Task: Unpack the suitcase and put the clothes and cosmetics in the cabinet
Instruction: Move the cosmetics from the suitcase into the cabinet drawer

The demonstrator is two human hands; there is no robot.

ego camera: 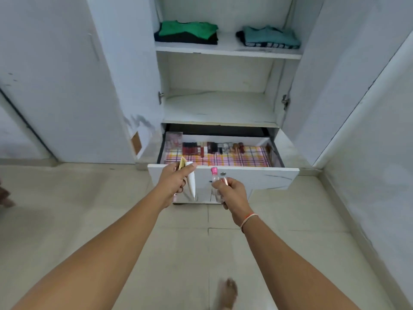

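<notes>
head view, hands gripping smooth tapered white tube

The small cosmetics along the back edge of the drawer are too small to tell apart. The left hand hides most of the white tube. A blurred foot is cut by the bottom edge.

Head view — single, worn, angled forward and down.
Looks over both outstretched arms toward the open cabinet, drawer pulled out near mid-frame, hands just before its front; floor fills the lower half — wide lens bends the doors outward at the edges.
</notes>
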